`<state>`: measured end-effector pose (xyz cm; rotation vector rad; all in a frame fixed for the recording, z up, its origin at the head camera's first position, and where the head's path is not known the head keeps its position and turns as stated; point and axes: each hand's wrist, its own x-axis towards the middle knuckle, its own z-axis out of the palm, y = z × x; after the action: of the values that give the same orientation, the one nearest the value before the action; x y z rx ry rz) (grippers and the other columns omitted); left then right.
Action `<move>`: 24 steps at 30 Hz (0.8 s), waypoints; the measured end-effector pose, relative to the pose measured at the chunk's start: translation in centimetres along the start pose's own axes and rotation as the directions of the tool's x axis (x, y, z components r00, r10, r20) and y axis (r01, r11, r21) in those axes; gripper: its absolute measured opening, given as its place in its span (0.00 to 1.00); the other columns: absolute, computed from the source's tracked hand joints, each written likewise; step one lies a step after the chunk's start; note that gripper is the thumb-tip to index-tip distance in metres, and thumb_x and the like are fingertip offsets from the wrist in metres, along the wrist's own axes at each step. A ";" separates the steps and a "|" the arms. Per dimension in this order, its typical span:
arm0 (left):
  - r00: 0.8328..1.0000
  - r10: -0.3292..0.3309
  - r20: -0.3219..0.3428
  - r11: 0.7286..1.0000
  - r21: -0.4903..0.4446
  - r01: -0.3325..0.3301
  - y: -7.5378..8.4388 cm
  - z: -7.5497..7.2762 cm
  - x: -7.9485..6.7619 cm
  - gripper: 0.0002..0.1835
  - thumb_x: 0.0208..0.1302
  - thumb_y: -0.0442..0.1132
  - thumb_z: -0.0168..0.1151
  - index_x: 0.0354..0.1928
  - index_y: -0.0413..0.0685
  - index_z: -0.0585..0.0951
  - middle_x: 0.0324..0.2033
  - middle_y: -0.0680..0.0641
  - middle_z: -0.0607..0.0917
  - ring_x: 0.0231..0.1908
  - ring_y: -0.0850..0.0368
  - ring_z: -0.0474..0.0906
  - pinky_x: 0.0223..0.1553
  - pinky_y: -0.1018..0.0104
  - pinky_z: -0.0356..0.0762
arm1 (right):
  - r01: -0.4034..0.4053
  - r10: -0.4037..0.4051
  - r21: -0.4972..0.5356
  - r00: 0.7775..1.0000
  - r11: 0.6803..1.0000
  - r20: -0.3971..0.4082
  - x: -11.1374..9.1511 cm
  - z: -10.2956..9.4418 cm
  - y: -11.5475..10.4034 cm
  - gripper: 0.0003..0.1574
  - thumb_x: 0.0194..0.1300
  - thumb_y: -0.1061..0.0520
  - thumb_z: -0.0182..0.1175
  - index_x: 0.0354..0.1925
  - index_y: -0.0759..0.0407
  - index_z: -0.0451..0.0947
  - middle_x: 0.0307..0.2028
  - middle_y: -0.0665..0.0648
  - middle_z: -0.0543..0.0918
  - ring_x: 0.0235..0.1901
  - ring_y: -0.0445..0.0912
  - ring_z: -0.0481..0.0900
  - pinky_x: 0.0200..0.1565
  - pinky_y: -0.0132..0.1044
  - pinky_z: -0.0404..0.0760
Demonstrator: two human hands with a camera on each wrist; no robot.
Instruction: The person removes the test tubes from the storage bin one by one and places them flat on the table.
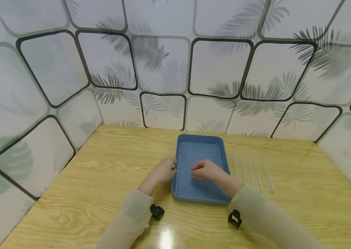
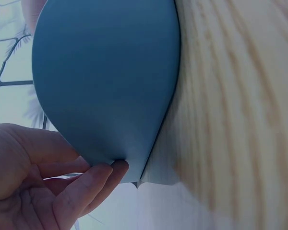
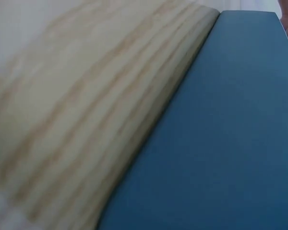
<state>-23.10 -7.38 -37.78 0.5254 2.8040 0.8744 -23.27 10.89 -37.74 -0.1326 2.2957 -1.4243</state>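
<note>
A blue rectangular tray (image 1: 201, 193) lies on the table. My left hand (image 1: 163, 170) holds the tray's left wall near the middle; in the left wrist view its fingertips (image 2: 116, 167) press the outer side while another finger passes behind the rim. Inside the tray, a clear thin rod (image 1: 178, 178) lies along the left wall. Above the tray floor hovers my right hand (image 1: 205, 170), slightly blurred, fingers loosely curved, nothing visible in them. The right wrist view catches only a sliver of a hand at its top right corner, beside the tray's outer wall (image 3: 221, 134).
Several clear thin rods (image 1: 267, 174) lie side by side on the wooden table (image 1: 107, 166), right of the tray and partly behind the right forearm. A patterned curtain-like wall (image 1: 163, 69) stands along the table's back and sides. Both wrists carry small black cameras (image 1: 157, 211).
</note>
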 end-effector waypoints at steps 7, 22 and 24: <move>1.000 -0.013 0.011 1.000 -0.017 0.013 0.1 -0.1 -0.1 0.21 0.61 0.29 0.50 0.55 0.25 0.66 0.53 0.32 0.70 0.51 0.44 0.70 0.49 0.57 0.71 | -0.024 0.023 0.042 0.999 0.999 0.029 0.1 0.7 0.0 0.20 0.56 0.64 0.56 0.47 0.75 0.71 0.35 0.61 0.80 0.35 0.47 0.79 0.38 0.39 0.79; 1.000 -0.008 0.013 1.000 -0.027 0.009 0.1 -0.1 0.0 0.21 0.61 0.29 0.51 0.55 0.25 0.67 0.51 0.32 0.71 0.49 0.44 0.72 0.48 0.57 0.72 | -0.125 0.118 0.160 0.992 0.979 0.053 0.8 1.6 0.1 0.19 0.58 0.67 0.53 0.48 0.76 0.70 0.35 0.63 0.81 0.33 0.46 0.80 0.36 0.35 0.80; 1.000 -0.004 0.010 1.000 -0.022 0.004 0.1 -0.2 0.0 0.21 0.60 0.29 0.51 0.54 0.24 0.67 0.51 0.31 0.71 0.49 0.44 0.72 0.48 0.57 0.72 | -0.127 0.119 0.174 0.991 0.977 0.058 0.9 1.7 0.1 0.19 0.59 0.67 0.52 0.48 0.77 0.69 0.36 0.64 0.81 0.34 0.46 0.80 0.37 0.36 0.79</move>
<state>-23.09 -7.38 -37.59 0.5195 2.7823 0.8978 -23.39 9.23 -38.78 0.0290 2.0889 -1.5349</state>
